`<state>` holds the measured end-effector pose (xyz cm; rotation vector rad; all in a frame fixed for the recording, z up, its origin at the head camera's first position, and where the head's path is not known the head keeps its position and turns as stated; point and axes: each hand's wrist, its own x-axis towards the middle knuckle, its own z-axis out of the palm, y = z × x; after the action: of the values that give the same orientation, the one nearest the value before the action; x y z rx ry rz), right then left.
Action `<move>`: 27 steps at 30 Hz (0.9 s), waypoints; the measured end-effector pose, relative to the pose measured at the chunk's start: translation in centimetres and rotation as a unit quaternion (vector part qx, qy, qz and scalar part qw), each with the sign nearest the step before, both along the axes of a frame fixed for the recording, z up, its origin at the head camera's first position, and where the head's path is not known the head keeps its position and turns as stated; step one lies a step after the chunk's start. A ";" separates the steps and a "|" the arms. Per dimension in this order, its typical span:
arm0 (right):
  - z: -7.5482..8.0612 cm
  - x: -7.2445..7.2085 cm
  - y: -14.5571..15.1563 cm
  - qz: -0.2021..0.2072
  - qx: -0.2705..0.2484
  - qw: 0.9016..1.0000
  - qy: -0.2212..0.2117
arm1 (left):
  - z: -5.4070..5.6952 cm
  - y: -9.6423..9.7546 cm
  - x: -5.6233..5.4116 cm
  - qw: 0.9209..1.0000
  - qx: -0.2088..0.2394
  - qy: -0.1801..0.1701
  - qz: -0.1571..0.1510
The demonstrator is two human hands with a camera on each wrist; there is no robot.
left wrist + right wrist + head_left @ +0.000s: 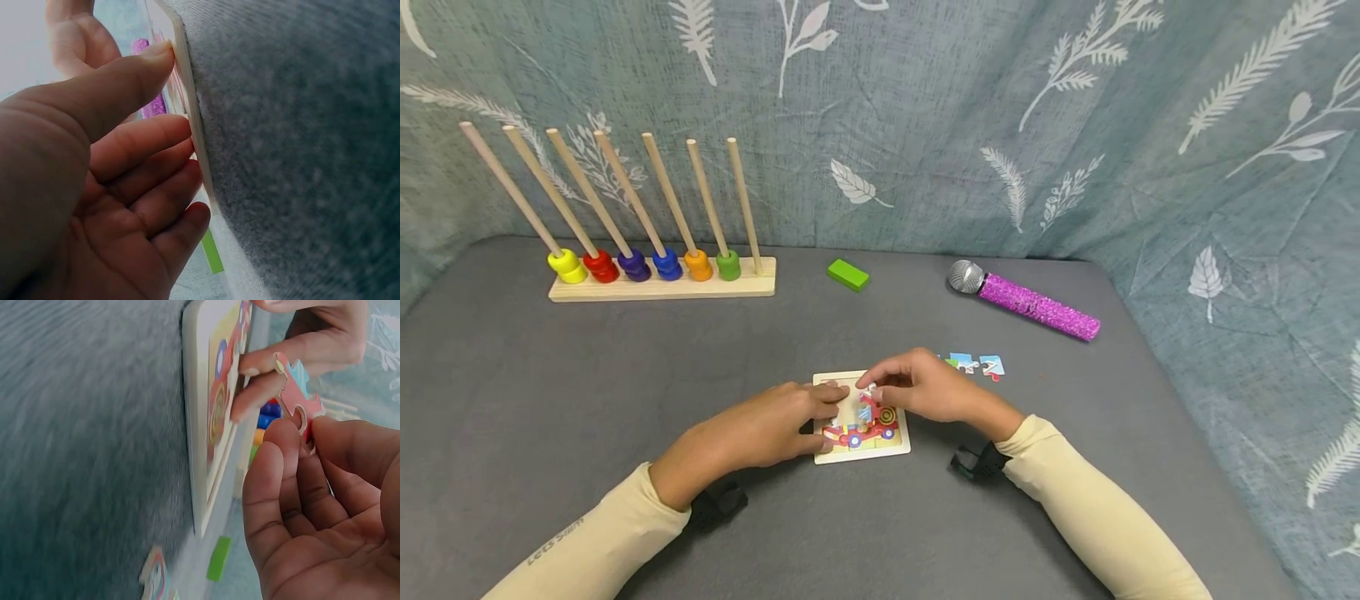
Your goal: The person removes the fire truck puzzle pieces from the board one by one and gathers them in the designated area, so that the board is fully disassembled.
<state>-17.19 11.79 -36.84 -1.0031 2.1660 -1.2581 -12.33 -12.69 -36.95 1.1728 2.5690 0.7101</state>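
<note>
Fingers of the right hand [932,390] pinch a red-and-blue jigsaw piece [294,390] above the wooden puzzle tray [865,456]; those of the left hand [767,423] lie fairly straight on its left side. Their tips overhang the unfilled part and may block the piece; a tilted grip could jam it. Beyond the right fingers: loose pieces [992,365], glittery microphone [1037,306]; beyond the left: green block [848,275], bead-and-peg rack [625,292].

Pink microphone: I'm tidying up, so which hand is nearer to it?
Right. In the head view, the right hand, pinching a puzzle piece, is below and left of the pink microphone; the left hand, touching the puzzle board, is farther left.
</note>
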 end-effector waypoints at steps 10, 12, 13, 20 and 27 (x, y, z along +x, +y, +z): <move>0.0 -0.4 2.6 -0.033 0.005 0.999 -0.019 | -0.2 0.2 -0.2 1.000 0.015 0.009 0.001; 0.1 -0.5 3.2 -0.040 0.011 0.999 -0.013 | -0.2 0.3 -0.1 1.000 0.018 0.006 -0.005; 0.1 -0.5 3.5 -0.044 0.014 0.999 -0.012 | -0.2 0.3 -0.1 1.000 0.019 0.002 -0.009; 0.1 -0.6 5.0 -0.067 0.028 0.997 0.006 | -0.3 0.7 0.1 0.999 0.009 -0.024 -0.034; 0.5 -0.7 5.6 -0.076 0.023 0.997 -0.008 | -0.1 0.4 0.3 0.999 -0.006 -0.022 -0.040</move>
<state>-17.90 17.38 -36.35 -0.8191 2.2851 -1.2715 -12.07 -12.27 -37.09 1.2334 2.4728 0.6940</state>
